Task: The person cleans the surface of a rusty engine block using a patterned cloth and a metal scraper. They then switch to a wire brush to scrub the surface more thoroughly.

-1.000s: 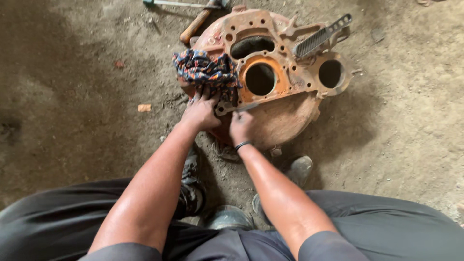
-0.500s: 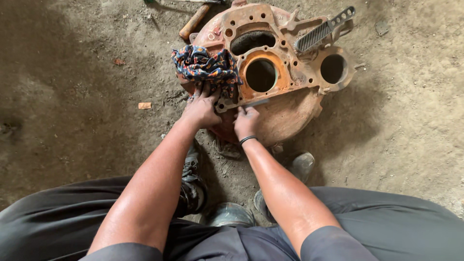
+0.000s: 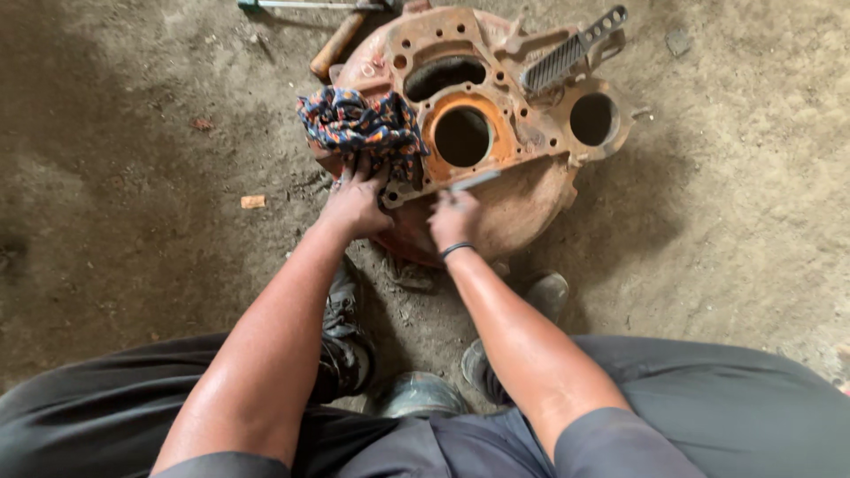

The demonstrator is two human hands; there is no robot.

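A rusty orange metal housing point(image 3: 522, 204) with round openings lies on the dirt floor in front of me. My left hand point(image 3: 356, 200) rests on its near left edge, fingers pressing a patterned blue and orange rag point(image 3: 359, 124) draped over the casting. My right hand point(image 3: 453, 219) grips a thin flat metal blade point(image 3: 476, 181) whose tip lies against the housing's front face just below the large central hole point(image 3: 462, 136). A dark band circles my right wrist.
A wire brush point(image 3: 568, 51) lies on the housing's upper right. A wooden-handled hammer point(image 3: 338, 42) and a thin metal rod point(image 3: 301, 5) lie on the ground behind it. My shoes point(image 3: 347, 329) stand close to the housing. A small orange scrap point(image 3: 252, 202) lies at left.
My right hand has shifted slightly along the housing's front face with the blade. My left hand stays on the rag. The view has tilted down a little.
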